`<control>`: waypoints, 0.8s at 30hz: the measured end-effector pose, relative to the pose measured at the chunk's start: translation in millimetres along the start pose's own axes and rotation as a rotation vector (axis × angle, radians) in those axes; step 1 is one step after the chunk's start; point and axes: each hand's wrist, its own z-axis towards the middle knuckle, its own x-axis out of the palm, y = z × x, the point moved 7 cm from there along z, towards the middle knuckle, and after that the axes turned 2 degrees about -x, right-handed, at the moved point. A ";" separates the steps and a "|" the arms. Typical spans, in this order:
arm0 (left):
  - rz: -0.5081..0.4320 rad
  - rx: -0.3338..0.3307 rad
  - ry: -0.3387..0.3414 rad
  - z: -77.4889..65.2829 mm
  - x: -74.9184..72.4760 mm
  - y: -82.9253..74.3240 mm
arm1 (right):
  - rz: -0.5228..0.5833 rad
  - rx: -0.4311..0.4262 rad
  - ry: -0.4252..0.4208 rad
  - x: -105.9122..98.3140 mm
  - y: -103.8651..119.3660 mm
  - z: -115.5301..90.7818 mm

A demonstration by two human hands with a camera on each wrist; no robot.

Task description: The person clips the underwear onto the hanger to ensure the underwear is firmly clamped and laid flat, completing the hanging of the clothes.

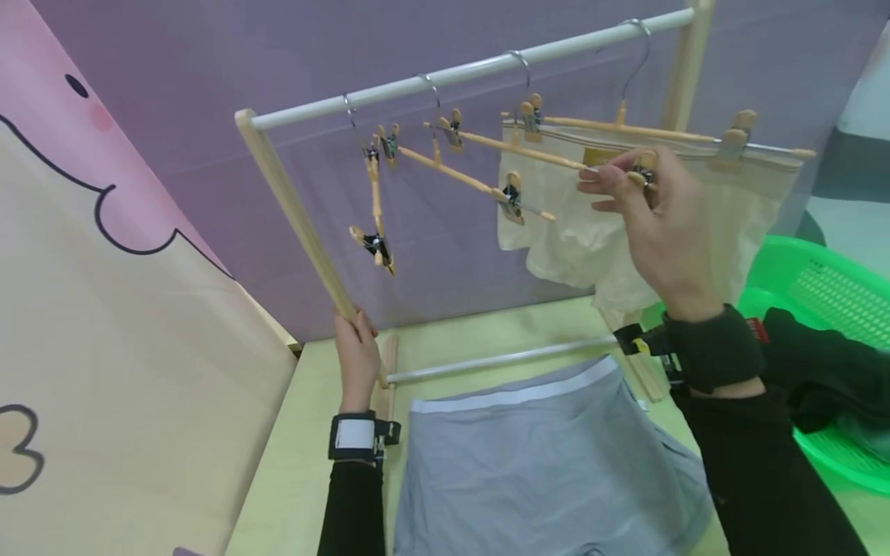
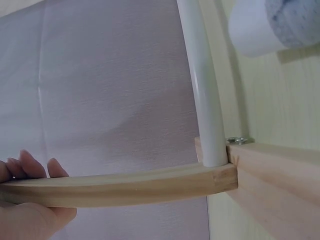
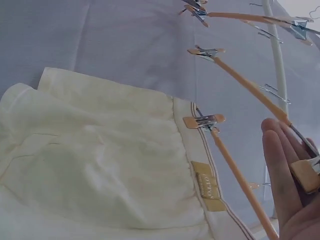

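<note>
My left hand (image 1: 358, 359) grips the wooden upright (image 1: 299, 212) of a small clothes rack; in the left wrist view its fingers (image 2: 31, 164) wrap round the post. With my right hand (image 1: 670, 228) I hold the right end of a wooden clip hanger (image 1: 524, 149), its clip (image 1: 645, 168) lying against the palm. No garment hangs from this hanger. Just behind it, cream underpants (image 3: 100, 145) with a gold label (image 3: 207, 185) hang by clips from another hanger (image 1: 626, 131). Grey underpants (image 1: 542, 463) with a white waistband lie flat in front of the rack.
Further left on the white rail (image 1: 473, 72), two bare clip hangers, one angled (image 1: 445, 166) and one end-on (image 1: 376, 193), hang close together. At the right stands a green basket (image 1: 844, 289) with dark clothes (image 1: 827, 363). A lower white bar (image 1: 501, 359) joins the rack's feet.
</note>
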 end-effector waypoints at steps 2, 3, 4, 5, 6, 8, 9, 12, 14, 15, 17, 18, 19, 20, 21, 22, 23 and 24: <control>-0.004 0.008 -0.004 0.4 -0.1 -0.7 | -0.029 0.010 -0.015 -1.8 -0.1 0.4; -0.007 0.013 -0.007 0.6 -0.2 -1.0 | -0.026 0.016 -0.024 -2.7 -0.2 0.8; -0.005 0.019 -0.008 0.7 0.0 -1.2 | -0.023 0.019 -0.032 -3.5 -0.1 1.2; -0.004 0.025 -0.008 0.9 0.2 -1.3 | -0.008 0.026 -0.039 -4.2 0.1 1.6; -0.003 0.031 -0.007 1.0 0.6 -1.5 | 0.004 0.031 -0.047 -5.0 0.5 2.0; 0.001 0.036 -0.001 0.8 2.0 -1.4 | 0.020 0.034 -0.059 -6.7 1.3 2.7; 0.002 0.035 0.002 0.8 2.8 -1.1 | 0.017 0.037 -0.064 -7.3 1.8 3.0; 0.003 0.030 0.003 1.1 3.8 -1.0 | -0.021 0.040 -0.069 -7.3 4.1 4.8; 0.003 0.027 -0.003 1.5 3.3 -1.4 | -0.045 0.040 -0.074 -5.8 6.0 6.7; 0.003 0.026 -0.005 1.8 3.0 -1.6 | -0.051 0.035 -0.079 -5.0 7.3 8.0; 0.007 0.025 -0.011 2.1 2.4 -1.7 | -0.050 0.024 -0.091 -3.8 10.1 10.3; 0.005 0.024 -0.013 2.1 2.2 -1.6 | -0.042 0.018 -0.098 -3.6 11.5 11.1; 0.007 0.025 -0.015 2.1 2.1 -1.4 | -0.039 0.012 -0.105 -3.6 12.7 11.5; 0.007 0.025 -0.015 2.1 1.9 -1.1 | -0.040 0.006 -0.113 -4.0 14.1 11.4; 0.008 0.023 -0.015 2.1 1.7 -0.7 | -0.044 0.000 -0.121 -4.8 15.5 10.7; 0.009 0.025 -0.017 2.1 1.5 -0.4 | -0.054 -0.006 -0.127 -5.7 17.0 9.1; 0.008 0.025 -0.017 2.2 1.4 0.0 | -0.064 -0.011 -0.132 -6.8 18.6 7.1; 0.006 0.030 -0.016 2.3 1.3 0.0 | -0.073 -0.017 -0.138 -8.0 20.4 4.7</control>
